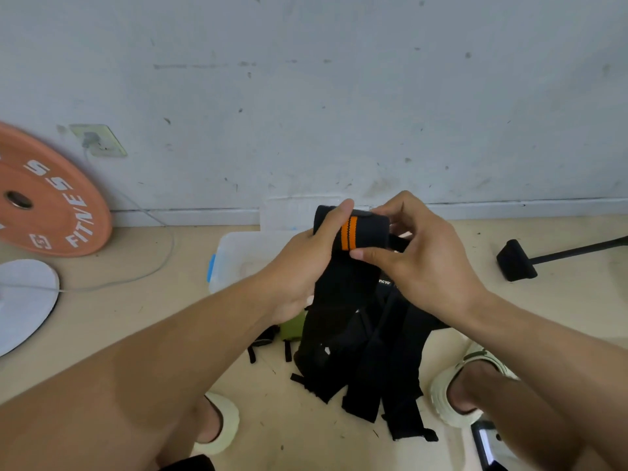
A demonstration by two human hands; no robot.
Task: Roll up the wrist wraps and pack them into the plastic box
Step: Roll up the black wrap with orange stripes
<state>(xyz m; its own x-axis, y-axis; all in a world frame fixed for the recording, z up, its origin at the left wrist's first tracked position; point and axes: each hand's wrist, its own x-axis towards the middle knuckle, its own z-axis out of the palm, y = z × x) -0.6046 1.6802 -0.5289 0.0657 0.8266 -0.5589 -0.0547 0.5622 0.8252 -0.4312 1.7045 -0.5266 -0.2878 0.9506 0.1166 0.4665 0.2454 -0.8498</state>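
Note:
A black wrist wrap with an orange stripe is rolled into a thick cylinder held up in front of me. My left hand grips its left end, thumb over the top. My right hand pinches its right end, thumb under the roll. Several unrolled black wraps hang and lie in a heap on the floor below my hands. A green wrap peeks out under my left hand. The clear plastic box with a blue latch sits on the floor behind my left hand, its open lid leaning on the wall.
An orange weight plate leans on the wall at left, beside a round white plate and a cable. A black padded bar end lies at right. My sandalled feet flank the heap.

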